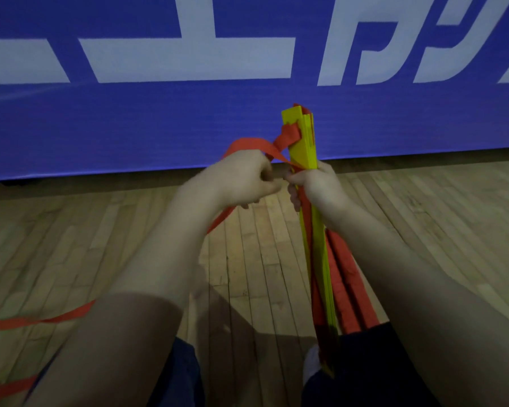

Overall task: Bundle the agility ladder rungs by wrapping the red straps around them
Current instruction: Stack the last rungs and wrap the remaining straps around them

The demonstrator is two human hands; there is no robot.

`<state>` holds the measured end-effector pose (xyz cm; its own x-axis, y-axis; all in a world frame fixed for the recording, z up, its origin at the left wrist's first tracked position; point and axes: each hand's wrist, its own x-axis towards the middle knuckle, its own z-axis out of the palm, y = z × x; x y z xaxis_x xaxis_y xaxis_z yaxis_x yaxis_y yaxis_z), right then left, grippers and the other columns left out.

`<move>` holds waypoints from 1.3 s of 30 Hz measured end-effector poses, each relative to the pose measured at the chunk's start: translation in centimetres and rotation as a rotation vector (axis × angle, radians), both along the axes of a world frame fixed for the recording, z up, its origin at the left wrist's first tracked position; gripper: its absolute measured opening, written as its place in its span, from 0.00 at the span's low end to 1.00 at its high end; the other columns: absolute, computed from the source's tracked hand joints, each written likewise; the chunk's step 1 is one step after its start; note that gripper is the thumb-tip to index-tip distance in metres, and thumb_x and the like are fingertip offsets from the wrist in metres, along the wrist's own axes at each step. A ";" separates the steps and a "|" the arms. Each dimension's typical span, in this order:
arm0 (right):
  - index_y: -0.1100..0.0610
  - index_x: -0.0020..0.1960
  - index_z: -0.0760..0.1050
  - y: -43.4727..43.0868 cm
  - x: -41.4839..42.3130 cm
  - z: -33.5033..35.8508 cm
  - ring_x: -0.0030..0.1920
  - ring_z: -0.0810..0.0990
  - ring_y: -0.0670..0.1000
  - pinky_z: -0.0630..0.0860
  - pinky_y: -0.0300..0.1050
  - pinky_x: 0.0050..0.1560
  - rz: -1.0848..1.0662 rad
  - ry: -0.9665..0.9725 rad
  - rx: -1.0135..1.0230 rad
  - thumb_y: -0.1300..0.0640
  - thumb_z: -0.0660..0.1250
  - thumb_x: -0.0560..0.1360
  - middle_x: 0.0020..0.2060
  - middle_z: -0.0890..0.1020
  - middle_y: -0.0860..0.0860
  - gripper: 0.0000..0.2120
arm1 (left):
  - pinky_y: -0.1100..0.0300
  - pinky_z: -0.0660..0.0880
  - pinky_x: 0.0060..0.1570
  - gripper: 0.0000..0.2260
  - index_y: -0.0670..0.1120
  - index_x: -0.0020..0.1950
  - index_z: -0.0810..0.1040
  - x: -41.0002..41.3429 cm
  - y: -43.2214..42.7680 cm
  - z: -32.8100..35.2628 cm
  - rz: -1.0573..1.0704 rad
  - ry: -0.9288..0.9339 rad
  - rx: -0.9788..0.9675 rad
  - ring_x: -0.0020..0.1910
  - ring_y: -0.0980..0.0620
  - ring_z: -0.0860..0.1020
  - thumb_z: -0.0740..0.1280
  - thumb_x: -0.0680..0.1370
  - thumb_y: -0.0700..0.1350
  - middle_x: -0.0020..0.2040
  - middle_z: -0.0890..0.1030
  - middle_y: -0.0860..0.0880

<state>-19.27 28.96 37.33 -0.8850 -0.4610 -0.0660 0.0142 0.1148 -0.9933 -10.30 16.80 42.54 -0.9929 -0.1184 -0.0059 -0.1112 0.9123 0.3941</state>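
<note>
The stacked yellow rungs (301, 142) stand nearly upright in front of the person, with a red strap (288, 135) looped around their top. The right hand (321, 183) is closed around the stack's middle. Just beside it, the left hand (244, 177) pinches the strap, which trails down across the wooden floor (100, 236) below a blue banner (159, 127).

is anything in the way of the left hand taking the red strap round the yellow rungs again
Nothing visible blocks it. The left hand grips the red strap beside the rungs, which the right hand holds upright just below the wrap.
</note>
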 end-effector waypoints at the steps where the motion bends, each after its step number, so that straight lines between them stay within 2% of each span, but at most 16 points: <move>1: 0.63 0.40 0.73 0.0 -0.1 -0.1 0.20 0.66 0.52 0.63 0.41 0.25 -0.004 -0.012 -0.003 0.67 0.64 0.74 0.22 0.68 0.55 0.04 | 0.54 0.70 0.35 0.11 0.42 0.46 0.77 0.0 1.0 0.0 0.060 0.154 -0.163 0.44 0.43 0.79 0.66 0.78 0.50 0.38 0.75 0.45; 4: 0.66 0.47 0.75 0.1 -0.5 -0.1 0.21 0.66 0.52 0.63 0.40 0.24 -0.041 -0.013 -0.005 0.67 0.63 0.74 0.24 0.69 0.56 0.04 | 0.56 0.61 0.32 0.22 0.43 0.35 0.71 0.2 3.1 0.0 0.270 0.263 -0.136 0.36 0.45 0.72 0.56 0.81 0.56 0.30 0.69 0.47; 7: 0.60 0.41 0.71 0.4 -0.7 0.0 0.22 0.66 0.52 0.63 0.41 0.25 -0.058 -0.016 0.016 0.67 0.63 0.73 0.24 0.69 0.56 0.04 | 0.56 0.69 0.34 0.25 0.46 0.30 0.67 0.0 3.5 -0.4 0.378 0.205 -0.012 0.32 0.44 0.76 0.50 0.83 0.57 0.26 0.69 0.48; 9: 0.59 0.38 0.70 0.5 -0.7 0.1 0.22 0.66 0.52 0.63 0.40 0.25 -0.039 -0.029 0.024 0.67 0.64 0.73 0.22 0.69 0.54 0.07 | 0.54 0.78 0.40 0.24 0.40 0.40 0.76 0.2 3.5 0.2 0.402 0.021 0.080 0.33 0.43 0.81 0.50 0.83 0.53 0.27 0.75 0.46; 10: 0.59 0.37 0.70 0.5 -0.7 0.0 0.21 0.66 0.52 0.63 0.40 0.25 -0.031 -0.029 0.028 0.67 0.64 0.73 0.21 0.69 0.53 0.09 | 0.54 0.79 0.43 0.19 0.36 0.52 0.76 0.1 3.2 0.6 0.371 -0.141 0.054 0.35 0.44 0.82 0.54 0.83 0.50 0.30 0.79 0.44; 11: 0.59 0.36 0.70 0.5 -0.7 -0.1 0.21 0.66 0.52 0.63 0.39 0.25 -0.020 -0.026 0.035 0.67 0.64 0.73 0.20 0.68 0.53 0.09 | 0.54 0.78 0.46 0.15 0.36 0.63 0.71 0.0 2.9 1.0 0.366 -0.218 0.063 0.39 0.44 0.82 0.60 0.81 0.45 0.37 0.81 0.43; 12: 0.59 0.36 0.70 0.5 -0.7 -0.1 0.21 0.66 0.52 0.64 0.39 0.25 -0.007 -0.017 0.046 0.68 0.64 0.73 0.20 0.68 0.53 0.09 | 0.54 0.76 0.50 0.24 0.37 0.70 0.64 0.1 2.7 1.3 0.352 -0.278 0.020 0.47 0.44 0.81 0.67 0.77 0.41 0.46 0.82 0.43; 14: 0.61 0.40 0.71 0.2 -0.3 0.0 0.21 0.66 0.52 0.64 0.40 0.25 0.029 0.007 0.062 0.68 0.64 0.73 0.22 0.68 0.54 0.05 | 0.52 0.74 0.52 0.28 0.37 0.71 0.62 0.6 2.1 1.3 0.381 -0.354 0.053 0.57 0.41 0.77 0.69 0.77 0.45 0.59 0.78 0.40; 15: 0.61 0.42 0.71 0.1 -0.1 0.0 0.22 0.66 0.53 0.65 0.41 0.25 0.045 0.013 0.068 0.68 0.64 0.74 0.24 0.68 0.56 0.04 | 0.49 0.75 0.47 0.25 0.37 0.71 0.63 0.6 1.5 1.2 0.416 -0.356 0.119 0.57 0.37 0.77 0.62 0.81 0.52 0.62 0.75 0.37; 17: 0.61 0.44 0.72 -0.1 0.1 -0.1 0.22 0.66 0.53 0.65 0.41 0.25 0.069 0.021 0.080 0.67 0.64 0.74 0.25 0.68 0.57 0.04 | 0.51 0.75 0.33 0.34 0.33 0.69 0.65 1.6 1.2 2.1 0.528 -0.446 0.265 0.48 0.32 0.79 0.47 0.81 0.62 0.57 0.75 0.31; 20: 0.62 0.43 0.71 -0.4 0.5 -0.1 0.22 0.66 0.53 0.66 0.42 0.27 0.094 0.017 0.084 0.67 0.65 0.74 0.25 0.69 0.57 0.03 | 0.54 0.77 0.34 0.47 0.28 0.54 0.75 2.1 0.1 2.7 0.630 -0.521 0.300 0.30 0.38 0.80 0.43 0.75 0.72 0.38 0.79 0.33; 22: 0.62 0.43 0.71 -0.5 0.6 -0.2 0.22 0.66 0.53 0.66 0.42 0.27 0.097 0.002 0.096 0.67 0.66 0.74 0.24 0.69 0.57 0.03 | 0.54 0.78 0.42 0.45 0.33 0.45 0.79 2.5 -0.3 3.0 0.629 -0.428 0.093 0.33 0.41 0.82 0.46 0.72 0.75 0.36 0.82 0.37; 26: 0.62 0.43 0.71 -0.4 0.6 -0.2 0.21 0.66 0.53 0.66 0.43 0.27 0.081 -0.020 0.103 0.67 0.66 0.73 0.23 0.69 0.56 0.04 | 0.54 0.68 0.44 0.31 0.40 0.53 0.76 1.5 -0.6 2.6 0.615 0.052 -0.347 0.56 0.39 0.77 0.62 0.73 0.69 0.52 0.78 0.41; 30: 0.64 0.40 0.72 -0.1 -0.1 -0.3 0.23 0.67 0.53 0.66 0.43 0.27 0.048 -0.031 0.110 0.67 0.66 0.73 0.24 0.69 0.57 0.04 | 0.49 0.70 0.59 0.15 0.45 0.59 0.77 0.4 -1.8 0.9 0.092 0.316 -0.179 0.60 0.45 0.75 0.69 0.75 0.48 0.59 0.78 0.47; 35: 0.63 0.40 0.72 0.2 -0.7 -0.6 0.24 0.67 0.54 0.66 0.44 0.28 0.054 -0.048 0.108 0.67 0.66 0.73 0.23 0.70 0.56 0.05 | 0.55 0.74 0.48 0.06 0.43 0.50 0.83 0.0 -2.4 0.3 -0.145 0.401 -0.026 0.45 0.51 0.78 0.70 0.75 0.43 0.45 0.81 0.48; 39: 0.62 0.40 0.71 0.3 -0.6 -0.6 0.24 0.68 0.54 0.67 0.45 0.29 0.103 -0.036 0.092 0.68 0.66 0.73 0.24 0.70 0.57 0.05 | 0.66 0.66 0.43 0.08 0.39 0.47 0.82 -0.3 -2.7 0.4 -0.202 0.520 -0.065 0.42 0.53 0.74 0.67 0.76 0.43 0.42 0.79 0.46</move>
<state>-19.91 29.22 36.75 -0.8297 -0.5395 -0.1432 0.0333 0.2081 -0.9775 -10.62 14.11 42.93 -0.8662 0.0906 0.4914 0.2620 0.9198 0.2922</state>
